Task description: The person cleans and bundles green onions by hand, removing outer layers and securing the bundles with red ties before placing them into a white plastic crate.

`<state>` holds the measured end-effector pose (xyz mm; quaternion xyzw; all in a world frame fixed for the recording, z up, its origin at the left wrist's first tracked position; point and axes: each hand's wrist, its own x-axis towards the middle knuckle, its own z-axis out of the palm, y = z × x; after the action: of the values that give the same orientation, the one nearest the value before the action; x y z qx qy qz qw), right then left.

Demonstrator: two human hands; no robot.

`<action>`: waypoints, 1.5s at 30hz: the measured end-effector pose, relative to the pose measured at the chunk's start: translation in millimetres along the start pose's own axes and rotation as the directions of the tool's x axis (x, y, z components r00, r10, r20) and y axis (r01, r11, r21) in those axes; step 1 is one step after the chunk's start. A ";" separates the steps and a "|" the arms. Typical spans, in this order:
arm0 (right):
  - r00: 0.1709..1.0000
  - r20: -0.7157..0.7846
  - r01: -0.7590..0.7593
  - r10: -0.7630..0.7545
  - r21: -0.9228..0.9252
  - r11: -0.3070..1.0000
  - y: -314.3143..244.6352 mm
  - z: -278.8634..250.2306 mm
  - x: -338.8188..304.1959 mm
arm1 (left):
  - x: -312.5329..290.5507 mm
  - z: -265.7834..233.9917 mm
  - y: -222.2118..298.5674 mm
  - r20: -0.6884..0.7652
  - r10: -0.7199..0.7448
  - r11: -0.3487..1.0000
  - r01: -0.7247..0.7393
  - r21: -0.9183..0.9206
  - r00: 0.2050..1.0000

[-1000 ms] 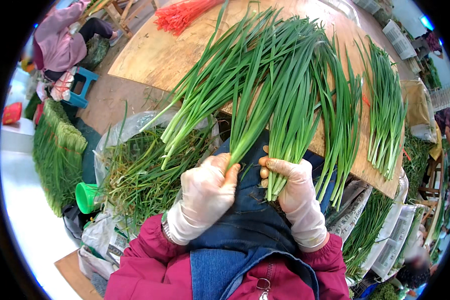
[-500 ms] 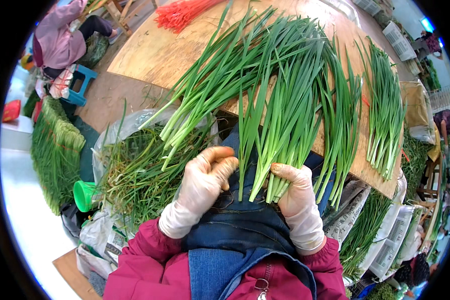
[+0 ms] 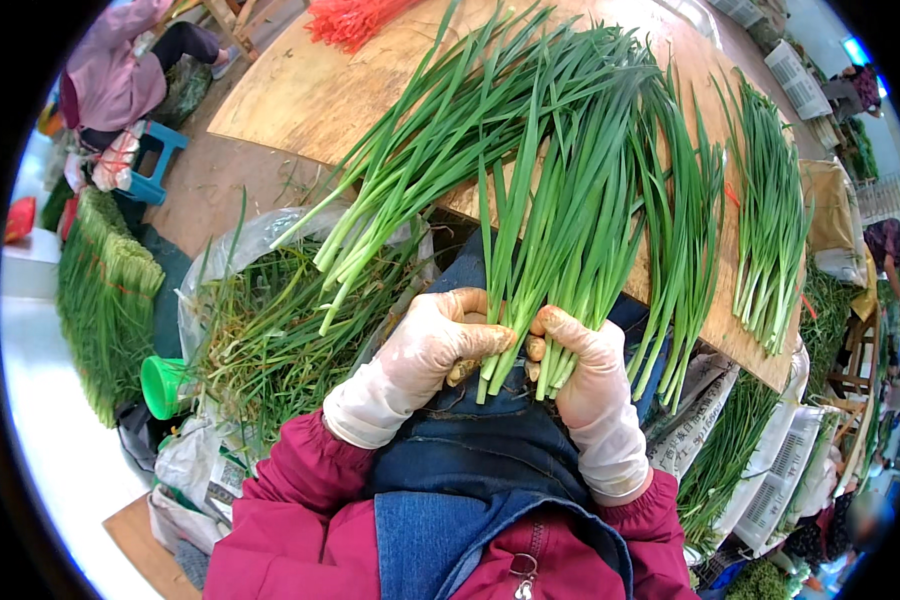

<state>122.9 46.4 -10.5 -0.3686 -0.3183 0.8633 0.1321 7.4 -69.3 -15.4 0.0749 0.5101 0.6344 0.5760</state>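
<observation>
At the far left, stacked bundles of greens (image 3: 105, 290) were seen on the floor, with a seated person in pink (image 3: 120, 70) beyond them beside a blue stool (image 3: 155, 165). A green cup (image 3: 162, 380) was noted at the left rim of a plastic bag of trimmings (image 3: 270, 340), which lay just left of the lap.

The left hand (image 3: 435, 345), gloved, was curled closed, its fingertips pinched on the base of a few stalks at the left side of the bunch of chives (image 3: 570, 230). The bunch was held over the denim apron (image 3: 490, 440), its cut ends at the lap and its leaves fanned up across the near edge of the wooden board (image 3: 300, 90). The right hand (image 3: 580, 375), gloved, was wrapped shut around the stalk ends of the same bunch, touching the left hand's fingertips.

A loose spray of chives (image 3: 420, 160) was laid over the board's near-left edge. Red ties (image 3: 350, 15) were seen at the board's far edge. Toward the right edge, a separate small bunch (image 3: 770, 230) was laid flat, its ends reaching the near-right corner. More greens (image 3: 730, 440) were seen below that corner, beside white crates (image 3: 780, 480).
</observation>
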 end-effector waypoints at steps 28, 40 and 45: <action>0.999 -0.040 0.017 -0.021 -0.099 0.995 -4.1 -1.3 -0.3 | -2.5 20.2 0.9 -0.110 -0.038 0.999 0.035 -0.030 0.993; 0.992 -0.120 0.028 -0.035 -0.060 0.998 -2.8 1.8 1.4 | -20.5 10.1 5.4 -0.274 0.188 0.967 -0.128 0.220 0.943; 0.996 -0.085 0.030 -0.034 -0.042 0.999 -8.6 -5.3 -0.7 | -22.9 -2.6 9.2 -0.367 0.266 0.942 -0.159 0.296 0.891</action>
<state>127.2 55.1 -7.3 -0.4030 -0.3359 0.8377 0.1519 7.1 -87.6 1.4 0.0733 0.6841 0.6239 0.3706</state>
